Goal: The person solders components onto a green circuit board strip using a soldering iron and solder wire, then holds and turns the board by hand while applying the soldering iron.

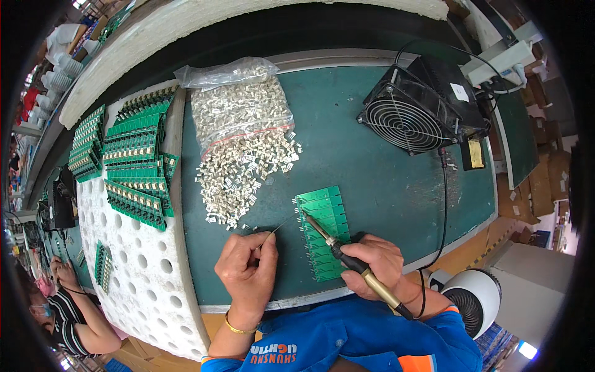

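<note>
Biggest thing here is the green worktop (372, 173), with one white perforated foam sheet (142, 279) along its left side. On that foam sit stacks of green circuit boards (133, 164); I'd guess a dozen-plus, but they overlap too much to count properly. At the back right stands one black box fan (415, 111), its cable trailing down the worktop's right side. A second, white round fan (471, 297) sits just off the front edge by the right forearm.

Middle back: one clear plastic bag (238, 105) full of small white connectors, with a loose pile of the same connectors (242, 177) spilled out in front of it, way too many to count.

Near the front edge lies one green board panel (323, 229), partly covered by the right hand (372, 263). That hand is wrapped shut around one soldering iron (347, 257), its tip touching the panel's upper left edge. The left hand (248, 270) has its fingers pinched together on one thin solder wire (273, 230), which points toward the iron tip.
</note>
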A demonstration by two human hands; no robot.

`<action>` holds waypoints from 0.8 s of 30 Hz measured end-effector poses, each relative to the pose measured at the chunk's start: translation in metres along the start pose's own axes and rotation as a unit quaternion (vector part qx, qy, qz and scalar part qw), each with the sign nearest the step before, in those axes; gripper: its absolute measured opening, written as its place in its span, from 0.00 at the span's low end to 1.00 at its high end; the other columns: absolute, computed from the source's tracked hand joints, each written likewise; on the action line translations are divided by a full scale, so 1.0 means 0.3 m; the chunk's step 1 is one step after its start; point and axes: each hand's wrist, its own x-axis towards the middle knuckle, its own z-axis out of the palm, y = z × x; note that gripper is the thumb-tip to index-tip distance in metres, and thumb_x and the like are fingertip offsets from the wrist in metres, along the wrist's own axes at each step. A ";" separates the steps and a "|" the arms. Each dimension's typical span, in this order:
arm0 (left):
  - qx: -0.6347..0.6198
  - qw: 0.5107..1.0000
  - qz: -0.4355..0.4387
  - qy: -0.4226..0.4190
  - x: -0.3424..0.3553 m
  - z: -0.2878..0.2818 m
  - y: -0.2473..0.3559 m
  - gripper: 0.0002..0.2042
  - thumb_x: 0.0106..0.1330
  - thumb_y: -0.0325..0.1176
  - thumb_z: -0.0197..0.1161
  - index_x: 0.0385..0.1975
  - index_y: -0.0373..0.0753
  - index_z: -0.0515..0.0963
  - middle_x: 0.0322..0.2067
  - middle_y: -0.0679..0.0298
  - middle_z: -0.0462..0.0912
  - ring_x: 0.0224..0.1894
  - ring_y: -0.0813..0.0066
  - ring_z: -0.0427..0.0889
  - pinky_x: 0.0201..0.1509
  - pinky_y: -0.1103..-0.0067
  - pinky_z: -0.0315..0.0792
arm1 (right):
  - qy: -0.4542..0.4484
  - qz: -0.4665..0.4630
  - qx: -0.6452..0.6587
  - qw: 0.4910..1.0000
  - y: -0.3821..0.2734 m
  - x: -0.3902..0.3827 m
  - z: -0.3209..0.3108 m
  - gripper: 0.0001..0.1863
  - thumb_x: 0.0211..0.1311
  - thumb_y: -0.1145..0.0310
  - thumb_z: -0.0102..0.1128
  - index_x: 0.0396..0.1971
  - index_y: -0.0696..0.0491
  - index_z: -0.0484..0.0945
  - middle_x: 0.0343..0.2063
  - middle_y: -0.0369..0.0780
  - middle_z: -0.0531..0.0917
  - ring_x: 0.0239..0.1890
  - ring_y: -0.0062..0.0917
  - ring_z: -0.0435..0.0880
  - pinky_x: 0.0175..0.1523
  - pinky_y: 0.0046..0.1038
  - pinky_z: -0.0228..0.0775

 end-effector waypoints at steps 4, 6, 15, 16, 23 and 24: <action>-0.009 1.000 0.012 0.001 -0.002 0.002 -0.008 0.03 0.56 0.19 0.69 0.26 0.34 0.82 0.20 0.70 0.72 0.20 0.89 0.64 0.21 0.87 0.56 | -0.004 0.002 -0.001 1.000 0.001 -0.004 -0.002 0.21 0.66 0.57 0.62 0.43 0.64 0.75 0.18 0.41 0.78 0.17 0.30 0.79 0.24 0.29 0.72; -0.005 1.000 0.009 -0.001 -0.001 0.001 -0.007 0.03 0.56 0.19 0.69 0.26 0.34 0.82 0.20 0.70 0.72 0.20 0.89 0.64 0.21 0.87 0.56 | -0.010 0.004 0.003 1.000 0.001 -0.005 -0.002 0.22 0.66 0.56 0.62 0.43 0.63 0.74 0.18 0.41 0.79 0.18 0.30 0.79 0.24 0.29 0.72; -0.003 1.000 0.001 -0.006 0.001 0.001 -0.003 0.03 0.56 0.19 0.69 0.26 0.34 0.82 0.21 0.70 0.73 0.20 0.89 0.64 0.21 0.87 0.56 | -0.006 -0.007 0.014 1.000 -0.002 -0.002 0.000 0.22 0.59 0.63 0.69 0.45 0.63 0.75 0.19 0.42 0.78 0.17 0.31 0.77 0.25 0.30 0.69; 0.003 1.000 0.005 -0.007 0.002 0.000 -0.002 0.03 0.56 0.19 0.69 0.26 0.34 0.82 0.21 0.70 0.73 0.19 0.88 0.64 0.21 0.87 0.56 | -0.006 -0.007 0.014 1.000 -0.004 0.000 -0.001 0.22 0.59 0.63 0.69 0.45 0.63 0.75 0.19 0.42 0.78 0.17 0.31 0.77 0.25 0.30 0.69; 0.003 1.000 0.006 -0.006 0.003 -0.002 -0.001 0.03 0.56 0.20 0.69 0.26 0.34 0.82 0.21 0.70 0.73 0.20 0.89 0.64 0.21 0.87 0.55 | -0.002 -0.011 0.003 1.000 -0.008 -0.005 -0.014 0.20 0.59 0.64 0.68 0.43 0.63 0.75 0.20 0.42 0.79 0.17 0.29 0.76 0.24 0.30 0.67; 0.000 1.000 0.003 -0.005 0.003 -0.003 0.000 0.03 0.57 0.20 0.69 0.26 0.34 0.82 0.20 0.70 0.73 0.20 0.89 0.64 0.21 0.87 0.55 | 0.002 -0.011 0.000 1.000 -0.011 -0.004 -0.018 0.19 0.59 0.64 0.68 0.43 0.63 0.75 0.20 0.42 0.79 0.16 0.29 0.76 0.24 0.29 0.67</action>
